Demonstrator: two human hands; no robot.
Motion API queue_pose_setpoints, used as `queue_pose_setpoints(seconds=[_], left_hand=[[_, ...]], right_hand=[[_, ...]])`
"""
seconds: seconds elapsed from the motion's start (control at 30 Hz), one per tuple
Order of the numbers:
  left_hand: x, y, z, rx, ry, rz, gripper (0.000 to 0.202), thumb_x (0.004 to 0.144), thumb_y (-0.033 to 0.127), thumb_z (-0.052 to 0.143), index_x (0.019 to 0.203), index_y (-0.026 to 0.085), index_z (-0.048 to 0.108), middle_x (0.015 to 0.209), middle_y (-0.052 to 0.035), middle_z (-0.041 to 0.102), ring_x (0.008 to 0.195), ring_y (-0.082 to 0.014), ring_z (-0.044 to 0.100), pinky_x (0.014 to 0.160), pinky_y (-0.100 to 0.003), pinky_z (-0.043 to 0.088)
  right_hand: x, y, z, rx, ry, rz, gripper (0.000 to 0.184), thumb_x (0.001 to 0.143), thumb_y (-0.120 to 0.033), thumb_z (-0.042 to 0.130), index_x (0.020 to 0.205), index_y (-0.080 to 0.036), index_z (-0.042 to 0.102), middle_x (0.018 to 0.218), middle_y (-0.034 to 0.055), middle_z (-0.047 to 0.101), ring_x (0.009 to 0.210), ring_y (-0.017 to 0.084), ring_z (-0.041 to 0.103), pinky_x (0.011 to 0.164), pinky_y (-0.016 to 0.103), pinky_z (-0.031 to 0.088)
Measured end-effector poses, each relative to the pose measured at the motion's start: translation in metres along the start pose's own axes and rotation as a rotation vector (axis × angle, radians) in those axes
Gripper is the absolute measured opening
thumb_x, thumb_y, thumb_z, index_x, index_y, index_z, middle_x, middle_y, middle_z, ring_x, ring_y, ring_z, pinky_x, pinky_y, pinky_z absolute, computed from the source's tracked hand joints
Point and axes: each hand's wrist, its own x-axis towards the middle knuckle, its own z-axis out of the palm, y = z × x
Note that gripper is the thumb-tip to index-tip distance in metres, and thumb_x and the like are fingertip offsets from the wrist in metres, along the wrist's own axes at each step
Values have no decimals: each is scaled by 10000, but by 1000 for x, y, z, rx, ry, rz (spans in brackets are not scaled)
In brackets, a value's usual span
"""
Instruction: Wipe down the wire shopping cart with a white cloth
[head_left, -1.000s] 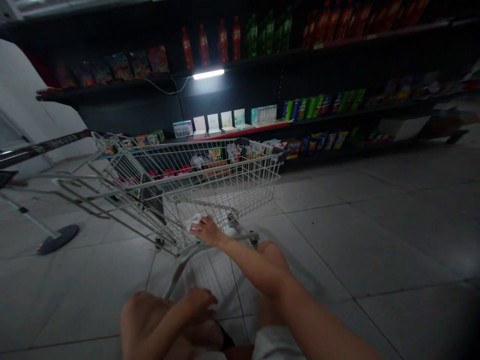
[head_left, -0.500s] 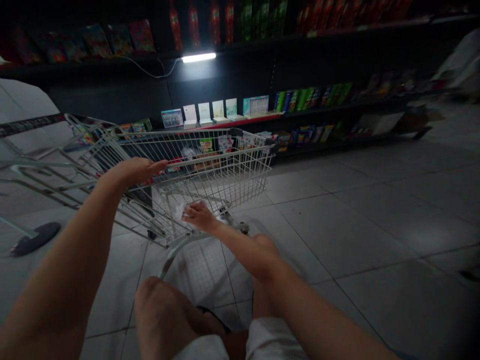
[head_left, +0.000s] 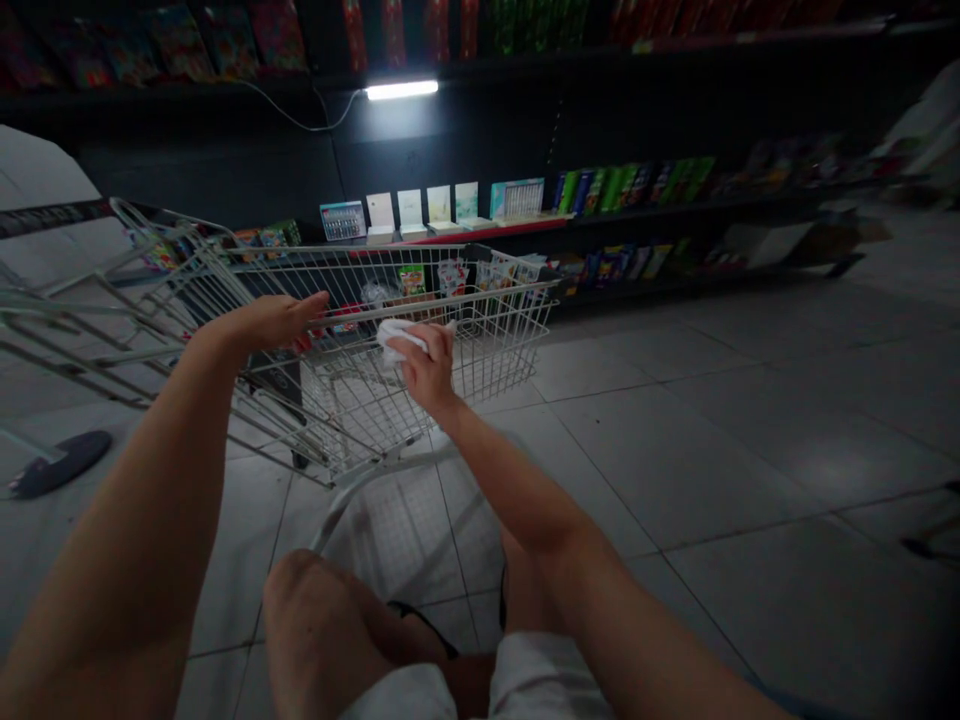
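Note:
A grey wire shopping cart (head_left: 501, 345) stands in front of me. My left hand (head_left: 276, 322) is at its near top rail, with fingers over the rail and a digit showing below it. Bunched in my right hand (head_left: 431, 368) is a white cloth (head_left: 394, 338), pressed against the near side of the basket just below the top rail. My right fingers are bent around the cloth, which hides part of the wires.
Behind the cart runs a dark shelf (head_left: 450, 235) with boxes, packets and bottles. A lit tube lamp (head_left: 402, 90) hangs above it. A round dark base (head_left: 64, 463) stands on the tiled floor (head_left: 675, 430) at left. My knees are close to the cart.
My right hand has moved up with the white cloth, from the lower side of the basket to just under the top rail. My left hand stays at the rail, its fingers slightly more bent.

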Motion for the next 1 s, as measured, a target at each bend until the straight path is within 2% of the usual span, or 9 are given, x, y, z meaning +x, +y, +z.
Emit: queue_pose_setpoints(seconds=[0.1,0.2,0.33,0.4,0.53,0.6,0.73,0.87,1.0], left_hand=[[-2,2,-3,-114,-75,-50,749,930,545,143,1086,72,702,873,-144,732,832,-228,704,813,-321,530],[-2,1,-5,-88,-78,-74,657,907,510,228,960,89,729,873,-159,731,834,-248,698,821,-328,531],[0,-2,-4,-64,-46,-83,533,874,464,302,800,134,714,855,-160,734,804,-264,691,789,-349,538],[-1,-2,-3,-77,-47,-81,494,871,439,309,775,149,698,854,-156,735,784,-257,690,771,-346,540],[-4,2,-3,-69,-55,-89,467,878,414,309,700,173,668,830,-141,734,801,-243,690,783,-319,526],[-6,4,-4,-43,-65,-91,460,886,394,313,708,156,663,823,-135,736,807,-233,681,786,-308,513],[-11,5,-6,1,-109,-83,521,918,387,285,651,120,644,725,-121,720,707,-204,648,735,-302,495],[-15,-1,-7,36,-121,-98,524,930,379,269,599,145,600,625,-93,691,623,-199,631,656,-301,474],[-11,-8,-6,82,-109,-101,469,918,361,307,590,159,574,583,-66,675,585,-192,604,638,-303,460]], right_hand=[[-6,-21,31,3,-70,-53,279,951,-259,491,1130,-335,692,1259,46,571,1163,240,425,1022,415,341],[-46,-24,51,-7,-266,-88,242,960,-261,502,976,-349,726,1166,10,648,1063,192,464,960,374,345],[-70,-3,29,51,-499,-320,235,942,-204,528,935,-326,729,1101,1,669,1058,165,496,969,368,377],[-51,5,-1,99,-472,-395,220,913,-184,548,994,-284,727,1120,33,639,1064,174,506,966,354,418],[26,-11,-50,-51,-70,-62,404,915,-145,487,1295,-238,589,1316,109,476,1239,252,434,1036,416,421],[60,-34,-53,-144,-42,4,452,922,-128,458,1353,-247,525,1318,107,455,1237,268,431,1032,443,428],[87,-66,-30,-140,-115,-120,417,926,-186,491,1329,-286,532,1200,69,523,1108,236,477,994,436,447],[76,-7,-35,-95,-115,-269,386,920,-188,488,1279,-300,576,1186,49,541,1093,220,480,981,412,440],[61,95,-66,-178,-47,19,378,880,-99,454,1185,-218,643,1137,87,549,1087,239,487,983,429,442]])
